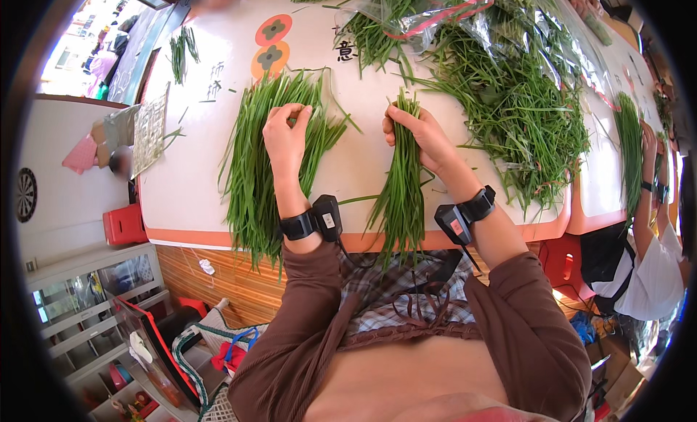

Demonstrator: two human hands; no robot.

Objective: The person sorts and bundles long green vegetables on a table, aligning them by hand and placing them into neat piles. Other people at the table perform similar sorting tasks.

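Upright in front of me, a bunch of long green leaves like Chinese chives (403, 177) is gripped near its top by my right hand (416, 131); the leaf ends fan out over the table's near edge. My left hand (287, 136) is over a larger pile of the same leaves (250, 166), thumb and fingertips pinched together. Whether a leaf is between those fingertips cannot be told. On the right lies a big tangled heap of loose greens (523, 117), partly under a clear plastic bag with a red seal strip (435, 19).
The white table (185, 188) has an orange border and printed fruit. A small leaf bunch (182, 52) lies at the far left. At the right, another person's hand (648, 144) touches a leaf bundle (629, 144). More hands show at the far edge. A red stool (124, 224) stands left.
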